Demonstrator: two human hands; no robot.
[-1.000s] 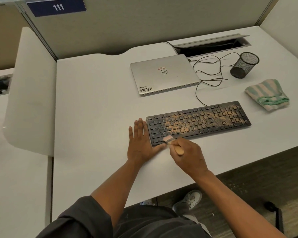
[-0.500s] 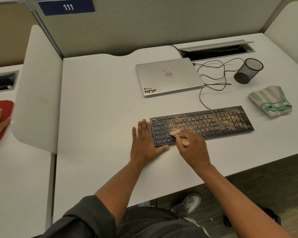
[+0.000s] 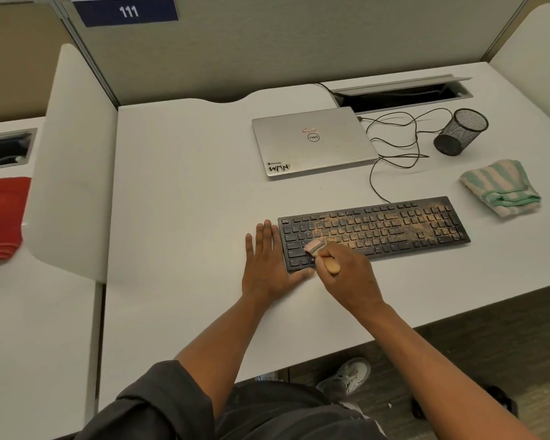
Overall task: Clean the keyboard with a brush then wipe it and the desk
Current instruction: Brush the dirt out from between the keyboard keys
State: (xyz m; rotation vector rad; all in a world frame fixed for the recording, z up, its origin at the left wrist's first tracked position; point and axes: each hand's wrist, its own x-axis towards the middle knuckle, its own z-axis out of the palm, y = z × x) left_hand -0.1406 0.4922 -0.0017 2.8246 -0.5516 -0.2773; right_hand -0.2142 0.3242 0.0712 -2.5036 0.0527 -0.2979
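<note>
A black keyboard point(image 3: 394, 228) lies on the white desk point(image 3: 185, 198), with brown dust spread over its middle and right keys. My right hand point(image 3: 350, 274) grips a small brush point(image 3: 315, 247) with a wooden handle. Its pale bristles rest on the keys at the keyboard's left part. My left hand point(image 3: 267, 265) lies flat on the desk with fingers spread, its thumb against the keyboard's left front corner. A striped green and white cloth point(image 3: 499, 187) sits folded to the right, behind the keyboard.
A closed silver laptop point(image 3: 311, 141) lies behind the keyboard, with loose black cables point(image 3: 394, 144) beside it. A black mesh cup point(image 3: 461, 131) stands at the back right. A white divider point(image 3: 70, 173) borders the desk on the left; a red cloth point(image 3: 0, 217) lies beyond it.
The brush head has shifted slightly up and right across the left keys. My left hand stays in place. On the neighbouring desk, another person's hand seen half a second ago is gone from the red cloth.
</note>
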